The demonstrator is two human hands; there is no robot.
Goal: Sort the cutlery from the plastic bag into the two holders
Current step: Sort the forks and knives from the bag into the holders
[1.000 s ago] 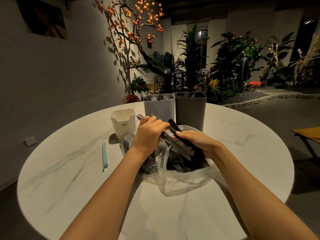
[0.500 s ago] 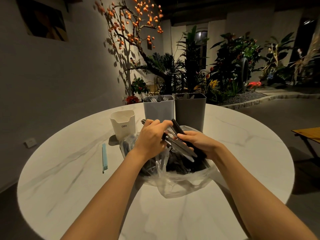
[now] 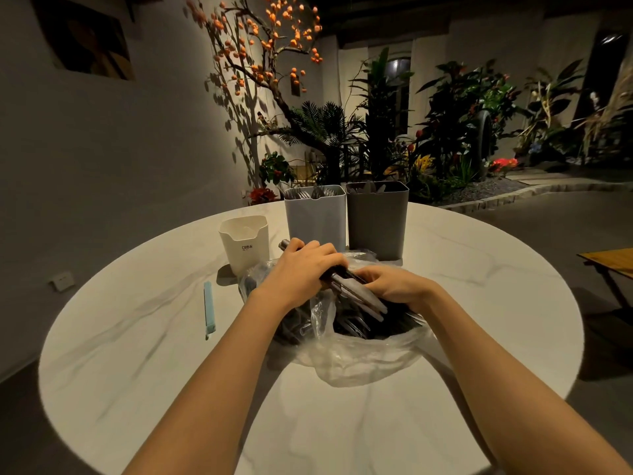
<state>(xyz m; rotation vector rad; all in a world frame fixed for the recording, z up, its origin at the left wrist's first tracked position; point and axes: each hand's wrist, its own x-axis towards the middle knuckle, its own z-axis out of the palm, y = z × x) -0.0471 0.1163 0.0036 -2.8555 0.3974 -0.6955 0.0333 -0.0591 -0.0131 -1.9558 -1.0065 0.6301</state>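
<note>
Several dark-handled cutlery pcs — both hands — bag.

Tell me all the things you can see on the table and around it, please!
table: one, white marble-look, round, under everything.
plastic bag: one, clear, middle of the table, open, with dark cutlery inside; count cannot be told.
light grey holder: one, behind the bag, cutlery tips showing.
dark grey holder: one, right beside the light one.
white cup: one, cream, left of the holders.
blue stick: one, pale blue, lying left of the bag.
plants: many, green with orange fruits, behind the table.
picture: one, dark, on the wall.
left hand: grips a bundle of cutlery over the bag.
right hand: touches the bundle, fingers curled.
</note>
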